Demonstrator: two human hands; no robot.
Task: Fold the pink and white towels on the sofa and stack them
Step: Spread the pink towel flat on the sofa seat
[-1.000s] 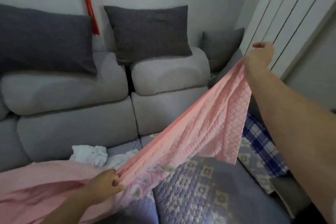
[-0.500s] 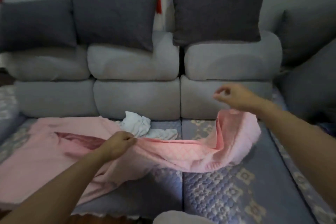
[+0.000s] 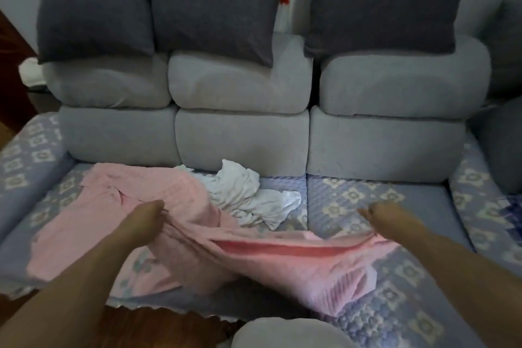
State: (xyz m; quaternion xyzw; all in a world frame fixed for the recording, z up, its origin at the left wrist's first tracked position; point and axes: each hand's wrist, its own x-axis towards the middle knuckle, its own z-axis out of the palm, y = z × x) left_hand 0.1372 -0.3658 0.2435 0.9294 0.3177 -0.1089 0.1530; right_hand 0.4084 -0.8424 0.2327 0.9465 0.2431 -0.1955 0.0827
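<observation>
1. Since half a second earlier, the right hand had dropped from above the seat to the pink towel's right end, and the cloth had sunk from a raised fold to lie low across the sofa seat.
2. The left hand pinched a bunch of the pink towel at left centre; the right hand's grasp was too blurred to tell.
3. The white towel lay crumpled just beyond, touching the pink one.
4. The step looked like spreading the pink towel flat, no fold made yet.
5. Next would call for finding both corners, pulling taut, then folding.
</observation>
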